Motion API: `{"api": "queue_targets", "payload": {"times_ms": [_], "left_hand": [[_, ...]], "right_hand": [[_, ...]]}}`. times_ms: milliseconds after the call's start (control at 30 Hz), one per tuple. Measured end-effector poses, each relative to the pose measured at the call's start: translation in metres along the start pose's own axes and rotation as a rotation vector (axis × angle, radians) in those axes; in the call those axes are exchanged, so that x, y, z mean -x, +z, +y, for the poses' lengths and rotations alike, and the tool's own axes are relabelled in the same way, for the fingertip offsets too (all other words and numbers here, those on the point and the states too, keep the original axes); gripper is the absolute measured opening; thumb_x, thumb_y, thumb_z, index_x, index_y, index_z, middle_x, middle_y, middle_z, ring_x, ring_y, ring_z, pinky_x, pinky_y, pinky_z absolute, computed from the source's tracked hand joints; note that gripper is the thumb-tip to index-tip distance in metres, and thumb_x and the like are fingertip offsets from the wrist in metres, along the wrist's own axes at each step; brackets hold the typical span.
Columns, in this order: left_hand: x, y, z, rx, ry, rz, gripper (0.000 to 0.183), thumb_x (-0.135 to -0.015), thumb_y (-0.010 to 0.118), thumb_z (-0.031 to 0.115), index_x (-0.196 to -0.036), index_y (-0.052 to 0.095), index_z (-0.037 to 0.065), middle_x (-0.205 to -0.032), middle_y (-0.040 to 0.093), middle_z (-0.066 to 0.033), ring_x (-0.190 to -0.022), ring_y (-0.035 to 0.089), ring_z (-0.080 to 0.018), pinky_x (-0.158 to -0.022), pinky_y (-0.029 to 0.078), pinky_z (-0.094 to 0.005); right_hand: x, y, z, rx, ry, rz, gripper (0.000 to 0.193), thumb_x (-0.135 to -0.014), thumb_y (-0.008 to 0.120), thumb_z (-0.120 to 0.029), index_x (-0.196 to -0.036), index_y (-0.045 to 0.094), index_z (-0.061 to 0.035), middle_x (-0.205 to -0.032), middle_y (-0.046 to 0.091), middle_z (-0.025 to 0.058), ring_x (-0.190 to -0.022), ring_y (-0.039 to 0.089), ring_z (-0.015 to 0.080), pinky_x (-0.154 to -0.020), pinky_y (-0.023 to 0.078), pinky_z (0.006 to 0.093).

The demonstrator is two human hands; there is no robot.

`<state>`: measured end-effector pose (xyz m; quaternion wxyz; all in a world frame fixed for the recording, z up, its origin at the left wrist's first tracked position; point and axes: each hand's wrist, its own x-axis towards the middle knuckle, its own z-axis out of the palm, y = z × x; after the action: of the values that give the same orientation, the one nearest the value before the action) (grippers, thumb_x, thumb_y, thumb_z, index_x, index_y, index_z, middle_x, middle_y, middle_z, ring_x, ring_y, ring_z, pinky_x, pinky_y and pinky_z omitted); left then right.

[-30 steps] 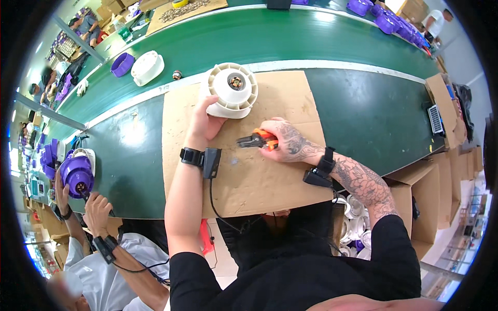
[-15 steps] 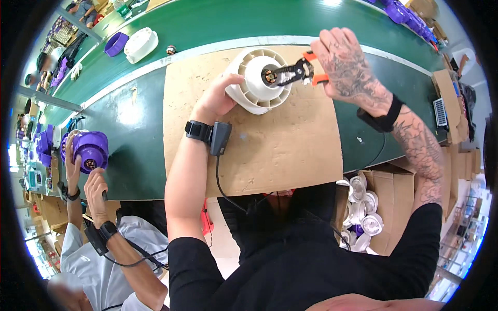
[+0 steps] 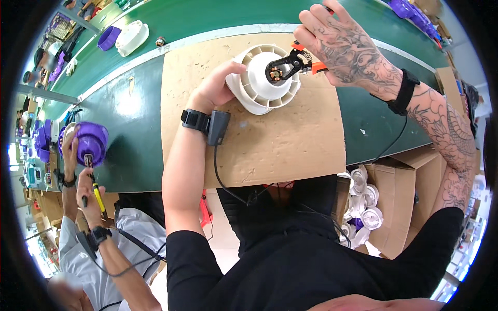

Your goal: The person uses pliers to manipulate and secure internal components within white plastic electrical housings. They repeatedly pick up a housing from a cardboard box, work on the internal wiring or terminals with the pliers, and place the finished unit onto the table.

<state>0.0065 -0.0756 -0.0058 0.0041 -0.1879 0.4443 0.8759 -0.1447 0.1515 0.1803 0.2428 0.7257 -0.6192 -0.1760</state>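
Note:
A white round plastic housing (image 3: 263, 92) with a ribbed rim and a domed centre rests on a brown cardboard sheet (image 3: 282, 153). My left hand (image 3: 213, 89) grips its left side, thumb over the rim. In the middle of the dome is a dark opening with a copper-coloured part (image 3: 275, 74). The black jaws of orange-handled pliers (image 3: 294, 63) reach into this opening, and their tips are hard to make out. My right hand (image 3: 355, 54) holds the pliers from the right, their handles spread; its fingers partly hide the grips.
On the left a co-worker's hands (image 3: 89, 199) hold a purple housing (image 3: 93, 140) and yellow-handled pliers (image 3: 98, 197). A white housing (image 3: 133, 37) and a purple ring (image 3: 108, 38) lie on the green surface at the far left. At lower right an open cardboard box (image 3: 394, 202) contains several white parts.
My right hand has moved up and right, its wrist farther right, and the plier handles sit at a different angle. The white housing has shifted slightly right. The co-worker's pliers now reach the purple housing.

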Motion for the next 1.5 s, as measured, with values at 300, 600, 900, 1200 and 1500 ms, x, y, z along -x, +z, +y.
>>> {"api": "queue_targets", "payload": {"times_ms": [300, 600, 900, 1200, 1500], "left_hand": [[0.004, 0.005, 0.005, -0.024, -0.043, 0.050, 0.035, -0.090, 0.066, 0.024, -0.118, 0.067, 0.003, -0.112, 0.070, -0.0112, -0.100, 0.068, -0.0239, -0.093, 0.057, -0.0399], [0.006, 0.006, 0.010, -0.013, -0.046, 0.014, 0.041, -0.091, 0.073, 0.027, -0.124, 0.065, 0.004, -0.119, 0.069, -0.0111, -0.109, 0.066, -0.0228, -0.099, 0.053, -0.0400], [0.000, 0.027, -0.001, -0.008, 0.398, -0.065, 0.058, -0.091, 0.080, 0.018, -0.142, 0.055, 0.003, -0.131, 0.067, -0.0089, -0.119, 0.065, -0.0195, -0.099, 0.054, -0.0374], [-0.002, 0.032, -0.004, -0.035, 0.647, 0.070, 0.061, -0.084, 0.072, -0.002, -0.141, 0.052, -0.001, -0.129, 0.067, -0.0110, -0.117, 0.067, -0.0210, -0.100, 0.054, -0.0377], [0.001, 0.016, 0.007, -0.353, 0.613, 0.072, 0.058, -0.087, 0.074, 0.002, -0.141, 0.054, -0.003, -0.129, 0.066, -0.0130, -0.116, 0.068, -0.0228, -0.100, 0.056, -0.0387]], "right_hand": [[-0.006, 0.003, -0.008, 0.150, -0.088, 0.111, 0.038, -0.067, 0.069, -0.033, -0.095, 0.055, -0.0118, -0.096, 0.052, 0.0070, -0.101, 0.054, 0.0257, -0.099, 0.036, 0.0423], [-0.010, 0.001, -0.011, 0.296, -0.078, 0.076, 0.037, -0.064, 0.074, -0.031, -0.092, 0.057, -0.0115, -0.091, 0.054, 0.0049, -0.095, 0.056, 0.0236, -0.096, 0.037, 0.0422], [-0.023, 0.005, -0.001, 0.271, 0.161, -0.103, 0.041, -0.061, 0.080, -0.034, -0.089, 0.063, -0.0102, -0.085, 0.056, 0.0056, -0.089, 0.054, 0.0230, -0.084, 0.038, 0.0412], [-0.036, 0.019, -0.007, 0.113, 0.310, -0.099, 0.055, -0.054, 0.086, -0.042, -0.091, 0.062, -0.0084, -0.088, 0.059, 0.0092, -0.087, 0.057, 0.0260, -0.082, 0.039, 0.0433], [-0.013, 0.038, -0.020, -0.204, 0.471, -0.185, 0.065, -0.060, 0.076, -0.026, -0.117, 0.055, -0.0021, -0.101, 0.057, 0.0121, -0.101, 0.056, 0.0299, -0.094, 0.040, 0.0447]]}}
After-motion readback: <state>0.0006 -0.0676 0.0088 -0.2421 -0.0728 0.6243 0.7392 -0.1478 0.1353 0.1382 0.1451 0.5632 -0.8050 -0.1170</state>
